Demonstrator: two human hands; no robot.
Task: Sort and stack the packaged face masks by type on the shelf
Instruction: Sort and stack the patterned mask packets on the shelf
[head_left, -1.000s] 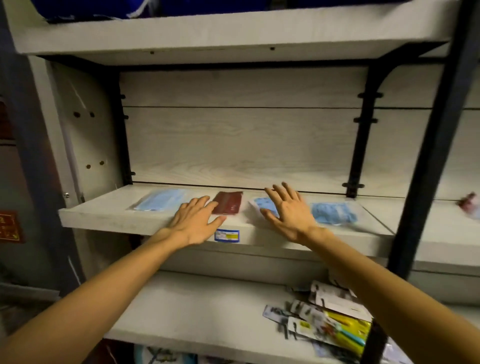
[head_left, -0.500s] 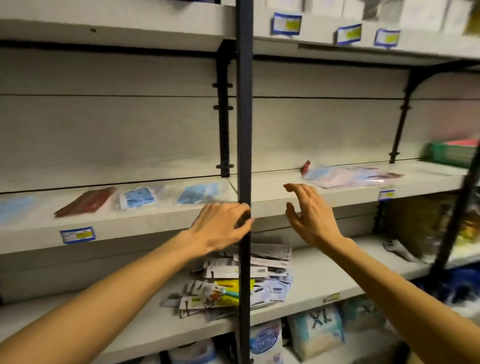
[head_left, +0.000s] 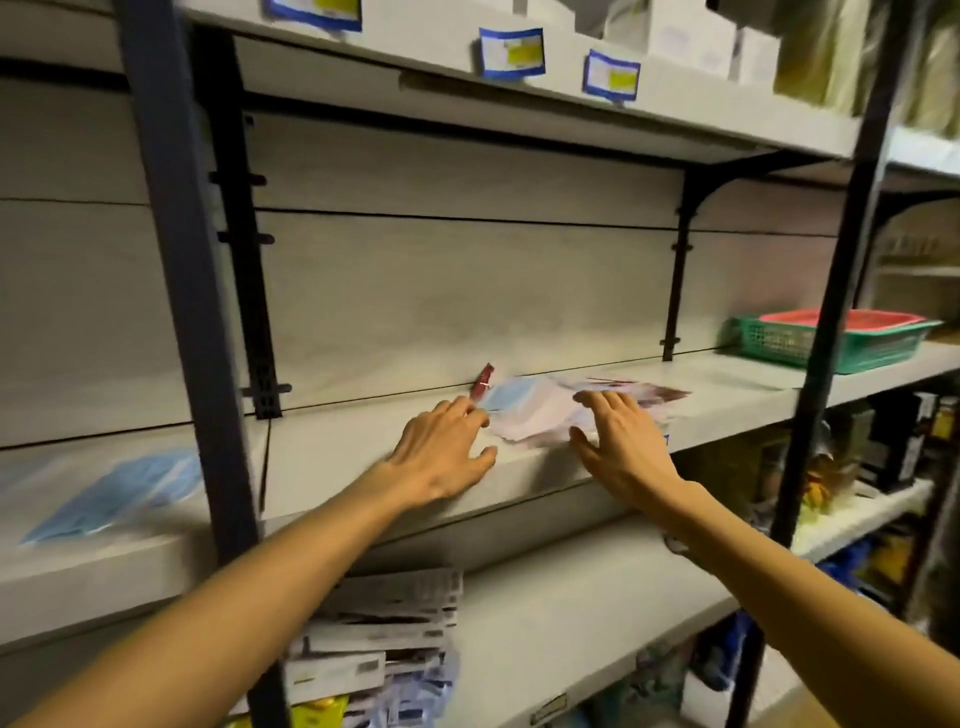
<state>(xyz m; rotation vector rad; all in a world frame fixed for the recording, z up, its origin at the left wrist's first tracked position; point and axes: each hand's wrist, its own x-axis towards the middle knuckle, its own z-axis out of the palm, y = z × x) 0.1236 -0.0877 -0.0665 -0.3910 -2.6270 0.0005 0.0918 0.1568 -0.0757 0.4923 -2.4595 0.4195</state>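
Both hands are spread with straight fingers and grasp nothing: the left hand rests at the shelf edge, the right hand reaches over the near edge of the mixed pile of packaged masks lying loose mid-shelf. I judge this the reach to gather unsorted packs; next comes pinching one pack free by type. One blue mask pack lies apart at the left, and the price tags above are too blurred to read.

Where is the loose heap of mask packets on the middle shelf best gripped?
Probably at the heap of mask packets' near edge, from the front: the flat packets lie fanned close to the shelf lip, with the left hand and right hand open beside it.
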